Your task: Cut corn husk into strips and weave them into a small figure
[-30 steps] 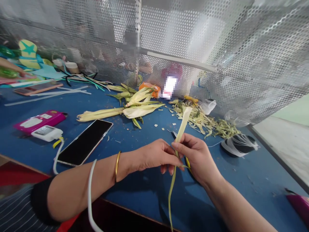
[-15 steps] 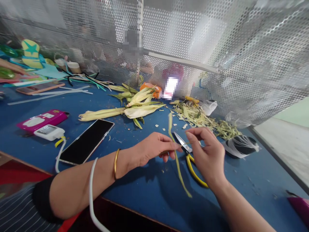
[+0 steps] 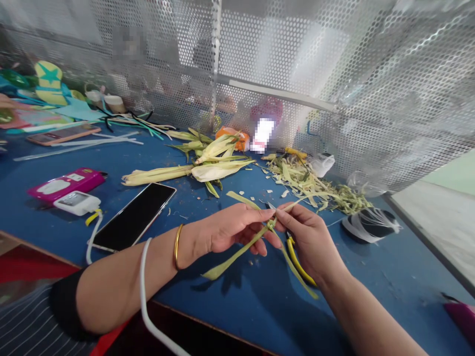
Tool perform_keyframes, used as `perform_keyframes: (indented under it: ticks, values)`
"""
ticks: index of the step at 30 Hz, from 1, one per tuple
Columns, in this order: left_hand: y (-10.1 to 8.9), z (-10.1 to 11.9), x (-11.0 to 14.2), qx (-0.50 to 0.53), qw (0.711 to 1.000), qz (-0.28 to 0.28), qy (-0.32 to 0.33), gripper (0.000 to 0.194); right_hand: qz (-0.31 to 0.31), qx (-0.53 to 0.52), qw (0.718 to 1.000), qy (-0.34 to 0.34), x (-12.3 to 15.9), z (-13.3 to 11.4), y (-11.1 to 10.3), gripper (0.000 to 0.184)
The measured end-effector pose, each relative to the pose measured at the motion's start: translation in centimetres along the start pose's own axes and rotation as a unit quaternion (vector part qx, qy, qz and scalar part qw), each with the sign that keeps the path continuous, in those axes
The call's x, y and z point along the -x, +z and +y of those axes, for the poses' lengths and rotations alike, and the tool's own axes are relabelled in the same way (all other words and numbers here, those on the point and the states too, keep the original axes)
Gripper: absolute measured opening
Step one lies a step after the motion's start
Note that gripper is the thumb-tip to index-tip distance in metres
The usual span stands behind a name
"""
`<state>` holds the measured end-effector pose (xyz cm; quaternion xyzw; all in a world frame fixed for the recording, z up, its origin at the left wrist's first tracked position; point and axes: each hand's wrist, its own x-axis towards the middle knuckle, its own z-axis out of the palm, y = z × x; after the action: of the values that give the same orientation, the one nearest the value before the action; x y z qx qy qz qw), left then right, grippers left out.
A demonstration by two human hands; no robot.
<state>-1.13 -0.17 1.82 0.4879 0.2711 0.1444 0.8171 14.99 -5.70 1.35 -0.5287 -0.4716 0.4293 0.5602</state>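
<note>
Both hands meet over the blue table around corn husk strips that cross at a small knot. My left hand, with a gold bangle on its wrist, pinches the strips between thumb and fingers. From the right, my right hand closes thumb and forefinger on a strip just beside the knot. Loose ends stick out to the upper left, lower left, lower right and upper right. Partly hidden beneath my right hand lie scissors with yellow handles.
Whole corn husks lie beyond my hands, with a heap of husk scraps to their right. A black thread spool sits at right. A black-screened phone and a magenta device lie at left. A perforated metal screen stands behind.
My right hand has moved slightly left and down to meet my left hand. The husk strips have turned, and their crossing and several ends now show.
</note>
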Motion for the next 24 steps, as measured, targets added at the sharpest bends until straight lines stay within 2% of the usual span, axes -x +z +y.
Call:
perform_keyframes:
  ticks: [2,9,19,24]
  values:
    - [0.0,-0.1,-0.1,0.010,1.000,-0.001,-0.003,0.043,0.005,0.021,1.000,-0.016,0.1,-0.1,0.0,0.024]
    - [0.6,-0.3,-0.2,-0.049,0.994,0.082,0.046,0.031,0.025,0.074,0.997,-0.030,0.0,0.3,-0.2,0.027]
    - [0.4,-0.4,-0.2,-0.049,0.996,0.058,0.038,0.021,0.086,0.038,0.996,-0.003,0.1,0.9,0.2,0.028]
    - [0.4,-0.5,-0.2,-0.036,0.997,0.063,0.031,0.021,0.063,0.090,0.994,0.014,-0.4,1.2,-0.2,0.034]
